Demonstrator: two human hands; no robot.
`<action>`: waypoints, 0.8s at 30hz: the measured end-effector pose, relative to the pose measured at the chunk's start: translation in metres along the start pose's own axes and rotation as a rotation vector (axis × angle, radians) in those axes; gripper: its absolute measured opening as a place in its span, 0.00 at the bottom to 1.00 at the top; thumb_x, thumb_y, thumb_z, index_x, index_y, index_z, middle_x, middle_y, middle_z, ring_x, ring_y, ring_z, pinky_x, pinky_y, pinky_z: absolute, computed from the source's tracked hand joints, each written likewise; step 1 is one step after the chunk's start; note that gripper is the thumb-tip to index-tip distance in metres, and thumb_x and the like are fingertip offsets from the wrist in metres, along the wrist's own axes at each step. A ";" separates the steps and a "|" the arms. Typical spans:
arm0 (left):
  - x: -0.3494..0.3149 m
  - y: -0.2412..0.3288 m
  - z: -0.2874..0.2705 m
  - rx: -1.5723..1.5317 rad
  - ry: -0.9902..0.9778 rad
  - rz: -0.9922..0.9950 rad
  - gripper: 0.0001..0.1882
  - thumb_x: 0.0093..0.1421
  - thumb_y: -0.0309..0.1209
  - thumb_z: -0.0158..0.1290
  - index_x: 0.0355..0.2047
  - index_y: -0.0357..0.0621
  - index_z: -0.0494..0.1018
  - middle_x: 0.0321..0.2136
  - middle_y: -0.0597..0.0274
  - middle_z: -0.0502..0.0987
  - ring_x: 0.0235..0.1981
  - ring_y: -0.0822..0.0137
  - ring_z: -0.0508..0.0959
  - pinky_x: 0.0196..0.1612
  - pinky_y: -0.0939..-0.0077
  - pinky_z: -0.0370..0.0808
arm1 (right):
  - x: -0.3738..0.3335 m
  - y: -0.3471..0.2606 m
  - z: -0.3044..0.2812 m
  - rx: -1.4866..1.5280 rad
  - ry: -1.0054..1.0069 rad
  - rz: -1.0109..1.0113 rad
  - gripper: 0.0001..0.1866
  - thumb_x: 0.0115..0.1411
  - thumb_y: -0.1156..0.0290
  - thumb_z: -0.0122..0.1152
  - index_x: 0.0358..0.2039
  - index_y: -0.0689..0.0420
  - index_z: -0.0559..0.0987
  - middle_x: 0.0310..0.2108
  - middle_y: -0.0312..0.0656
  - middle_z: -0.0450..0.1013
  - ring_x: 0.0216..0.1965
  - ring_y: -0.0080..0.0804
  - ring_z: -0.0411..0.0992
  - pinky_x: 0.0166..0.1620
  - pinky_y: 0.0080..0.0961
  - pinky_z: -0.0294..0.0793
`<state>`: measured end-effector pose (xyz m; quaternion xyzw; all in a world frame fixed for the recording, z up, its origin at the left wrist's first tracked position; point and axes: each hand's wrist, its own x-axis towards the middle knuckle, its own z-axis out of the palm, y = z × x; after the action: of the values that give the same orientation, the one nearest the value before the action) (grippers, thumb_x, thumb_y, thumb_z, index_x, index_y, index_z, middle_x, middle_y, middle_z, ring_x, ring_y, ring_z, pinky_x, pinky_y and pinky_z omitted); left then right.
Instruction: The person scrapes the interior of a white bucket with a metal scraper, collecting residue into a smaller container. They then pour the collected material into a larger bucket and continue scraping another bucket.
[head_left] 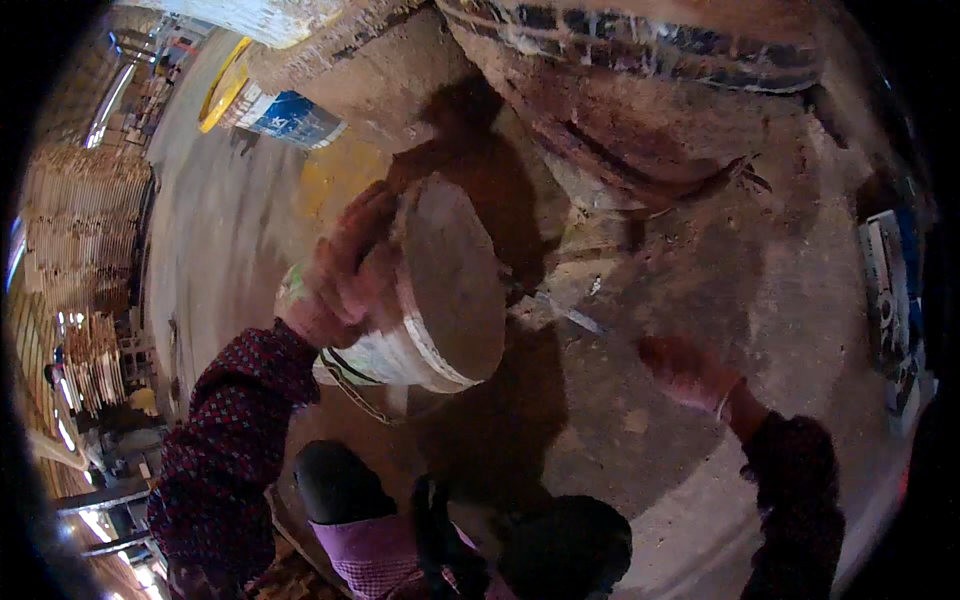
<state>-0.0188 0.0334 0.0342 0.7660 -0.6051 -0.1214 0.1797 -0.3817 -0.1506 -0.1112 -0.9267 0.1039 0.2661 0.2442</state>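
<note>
A whitish plastic bucket (385, 352) with green marks lies tilted over in front of me, its dusty brown round end facing right. Whether that end is the base or the inside, I cannot tell. My left hand (350, 275) is closed over the bucket's upper left side and slightly blurred. A thin wire handle (352, 388) hangs loose below it. To the right, my right hand (690, 375) makes a fist, with a thin, pale, scraper-like tool (580, 318) pointing from it toward the bucket. Shadow and blur hide the tool's grip.
Large dusty sacks (640, 130) stand along the far side. Another bucket, blue and white with a yellow rim (222, 85), lies at the far left. Stacked flat sheets (85, 220) rise at left. A blue and white object (890, 290) is at the right edge. My dark shoes (565, 545) are near.
</note>
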 end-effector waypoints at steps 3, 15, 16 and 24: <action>0.018 -0.012 0.029 -0.070 -0.032 0.037 0.29 0.64 0.36 0.42 0.62 0.35 0.58 0.62 0.46 0.61 0.64 0.54 0.61 0.65 0.64 0.56 | -0.022 0.003 0.095 -0.242 0.452 -0.138 0.19 0.62 0.69 0.50 0.53 0.59 0.71 0.41 0.49 0.74 0.35 0.46 0.75 0.36 0.32 0.78; -0.007 0.030 0.015 0.819 -0.105 -0.097 0.35 0.58 0.41 0.50 0.62 0.39 0.57 0.62 0.45 0.58 0.63 0.47 0.58 0.64 0.59 0.57 | 0.005 -0.075 0.134 0.388 0.778 0.027 0.21 0.63 0.71 0.49 0.57 0.55 0.69 0.37 0.41 0.76 0.31 0.36 0.75 0.34 0.30 0.76; -0.014 0.046 0.020 0.678 -0.073 -0.194 0.36 0.56 0.44 0.52 0.62 0.41 0.58 0.61 0.44 0.59 0.61 0.45 0.60 0.62 0.58 0.60 | 0.000 -0.069 0.123 0.353 0.754 0.007 0.21 0.63 0.71 0.48 0.57 0.54 0.69 0.37 0.41 0.76 0.32 0.36 0.74 0.36 0.30 0.76; 0.007 0.019 0.038 0.311 0.184 -0.024 0.42 0.45 0.44 0.56 0.60 0.40 0.60 0.51 0.45 0.66 0.53 0.44 0.66 0.56 0.56 0.66 | -0.015 0.063 0.046 0.507 0.231 -0.113 0.21 0.63 0.68 0.51 0.57 0.54 0.70 0.42 0.40 0.75 0.40 0.34 0.73 0.45 0.28 0.73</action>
<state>-0.0496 0.0181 0.0084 0.7996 -0.5884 0.0424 0.1123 -0.4354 -0.1801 -0.1621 -0.8645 0.1427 0.1104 0.4692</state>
